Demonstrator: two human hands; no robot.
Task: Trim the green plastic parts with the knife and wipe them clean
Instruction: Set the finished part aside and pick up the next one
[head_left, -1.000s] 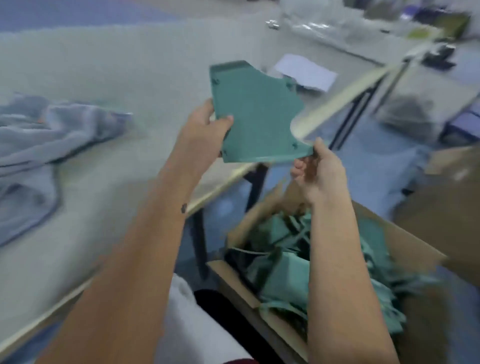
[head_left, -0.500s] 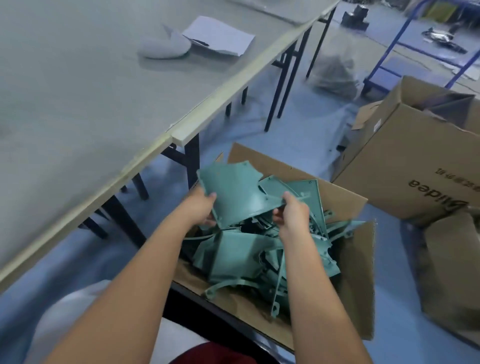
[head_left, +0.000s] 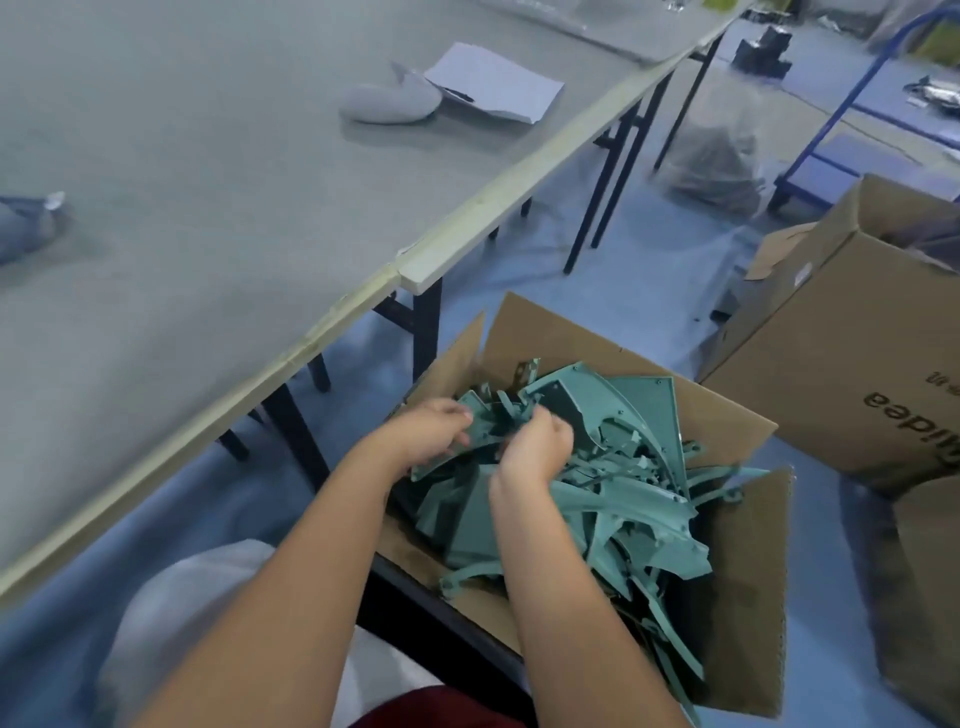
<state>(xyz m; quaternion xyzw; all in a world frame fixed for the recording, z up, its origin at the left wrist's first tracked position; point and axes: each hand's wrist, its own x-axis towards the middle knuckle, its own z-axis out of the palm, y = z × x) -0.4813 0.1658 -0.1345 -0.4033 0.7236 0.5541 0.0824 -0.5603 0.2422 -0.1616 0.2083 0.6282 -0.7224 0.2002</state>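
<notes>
Both hands have dropped lower into the cardboard box (head_left: 748, 613) since half a second ago, and the flat green panel they held above the heap now lies among the other pieces. At far left on the grey table (head_left: 197, 218) a blue cloth (head_left: 23, 226) pokes in from the frame edge. Farther along the tabletop rests a grey rounded pad (head_left: 387, 104), with a white sheet of paper (head_left: 496, 83) just beside it and partly under it.

Below the table's pale edge, the left hand (head_left: 428, 434) reaches into the box with its fingers curled round the rim of a green plastic part (head_left: 485, 426) at the top of the pile. Right next to it, the right hand (head_left: 535, 449) has its fingers bent inward, gripping the same tangle of green pieces; exactly which piece it holds cannot be told through the blur. The heap of green plastic parts (head_left: 613, 488) fills the open box, which stands on the blue floor at the person's knees.

To the right stands a second, larger cardboard box (head_left: 831, 364) with printed letters on its side, and behind it a clear plastic bag (head_left: 714, 161) sits on the floor near blue metal framing (head_left: 852, 98).
</notes>
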